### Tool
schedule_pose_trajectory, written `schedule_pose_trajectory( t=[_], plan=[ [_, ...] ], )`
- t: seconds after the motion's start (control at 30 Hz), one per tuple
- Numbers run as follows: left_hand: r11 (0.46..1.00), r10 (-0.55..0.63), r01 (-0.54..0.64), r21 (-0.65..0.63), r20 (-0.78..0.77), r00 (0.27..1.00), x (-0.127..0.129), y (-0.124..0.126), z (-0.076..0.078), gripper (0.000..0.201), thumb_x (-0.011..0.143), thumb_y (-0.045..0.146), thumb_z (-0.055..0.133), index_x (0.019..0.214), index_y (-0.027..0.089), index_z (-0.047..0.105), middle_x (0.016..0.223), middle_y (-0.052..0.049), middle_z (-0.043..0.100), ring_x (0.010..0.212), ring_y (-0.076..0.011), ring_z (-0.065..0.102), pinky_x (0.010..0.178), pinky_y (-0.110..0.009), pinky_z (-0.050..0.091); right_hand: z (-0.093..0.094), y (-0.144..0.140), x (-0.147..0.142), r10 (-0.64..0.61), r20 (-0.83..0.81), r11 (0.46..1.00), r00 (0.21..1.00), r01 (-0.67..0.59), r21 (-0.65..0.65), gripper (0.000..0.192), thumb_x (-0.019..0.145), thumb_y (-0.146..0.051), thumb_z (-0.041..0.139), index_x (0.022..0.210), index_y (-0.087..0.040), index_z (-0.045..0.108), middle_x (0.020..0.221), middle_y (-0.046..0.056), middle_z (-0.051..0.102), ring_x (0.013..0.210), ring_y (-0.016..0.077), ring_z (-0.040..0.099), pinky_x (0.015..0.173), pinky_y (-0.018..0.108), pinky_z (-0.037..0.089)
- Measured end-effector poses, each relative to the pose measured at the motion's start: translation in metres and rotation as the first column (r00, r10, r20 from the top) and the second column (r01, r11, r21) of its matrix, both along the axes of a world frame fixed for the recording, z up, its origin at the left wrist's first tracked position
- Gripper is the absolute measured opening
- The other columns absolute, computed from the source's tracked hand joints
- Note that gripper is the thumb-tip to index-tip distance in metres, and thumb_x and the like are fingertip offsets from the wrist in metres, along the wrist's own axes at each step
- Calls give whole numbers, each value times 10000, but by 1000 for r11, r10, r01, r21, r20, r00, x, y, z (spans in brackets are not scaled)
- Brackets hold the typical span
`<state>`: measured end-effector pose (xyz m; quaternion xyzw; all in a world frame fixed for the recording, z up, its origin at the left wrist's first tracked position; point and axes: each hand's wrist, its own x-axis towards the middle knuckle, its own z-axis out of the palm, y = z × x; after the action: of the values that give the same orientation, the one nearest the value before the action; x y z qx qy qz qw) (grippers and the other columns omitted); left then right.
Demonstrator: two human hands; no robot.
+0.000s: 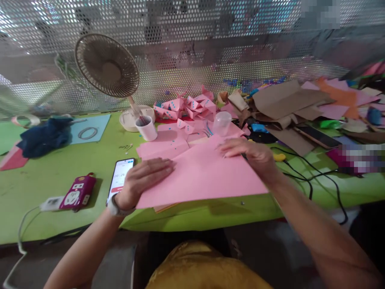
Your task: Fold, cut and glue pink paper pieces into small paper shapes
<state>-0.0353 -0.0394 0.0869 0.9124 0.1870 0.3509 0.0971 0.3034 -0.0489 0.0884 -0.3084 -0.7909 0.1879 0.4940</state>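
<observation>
Left hand (143,176) and right hand (251,154) flat, open, pressing pink sheet (204,174); uneven pressure could skew it toward the phone (120,180).

You are finding open green table (54,176) lying to the left of the pink sheet (204,172), though a phone (120,178) is sitting just beside that sheet's left edge and a maroon power strip (77,192) is lying a little farther left. Behind the sheet, a white cup (146,127), a clear plastic cup (221,122) and a heap of folded pink pieces (186,106) are crowding the way toward the fan (106,66). To the right, black cables (313,172) are trailing over the table edge, and cardboard scraps (285,100) are piling up beyond them.
</observation>
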Motion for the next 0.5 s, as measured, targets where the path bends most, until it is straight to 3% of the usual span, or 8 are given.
schedule_pose_trajectory(
  t=[0.13,0.23,0.37,0.5],
  plan=[
    [995,-85,97,23,-300,950,-7,-1,-36,417,988,161,372,1377,241,503,1266,-81,654,1196,-203,600,979,-403,532,-58,-4,12,98,267,991,959,-70,-112,182,925,-248,524,947,-252,704,1100,59,725,1064,202,662,961,425,513],
    [994,-106,104,-26,-373,922,-8,-1,-61,461,948,77,381,1377,199,497,1278,-111,641,1199,-215,598,923,-398,569,-88,-7,13,107,452,986,886,-36,-162,259,902,-159,476,973,-241,711,1136,58,717,1077,191,661,967,423,516],
    [997,-70,69,-19,-384,921,-12,-7,-67,592,867,-9,380,1422,190,437,1321,-107,611,1220,-210,581,994,-427,529,-91,-16,12,102,573,988,813,-19,-150,381,836,-145,524,1186,-209,660,1288,75,636,1199,201,592,1058,443,444],
    [997,-80,82,-9,-364,928,-24,-13,-61,554,887,78,469,1423,216,443,1291,-79,637,1193,-200,602,1004,-376,524,-84,-25,14,140,633,988,762,-61,-145,508,792,-169,565,1300,-188,591,1405,90,532,1317,207,484,1126,449,359]
  ],
)
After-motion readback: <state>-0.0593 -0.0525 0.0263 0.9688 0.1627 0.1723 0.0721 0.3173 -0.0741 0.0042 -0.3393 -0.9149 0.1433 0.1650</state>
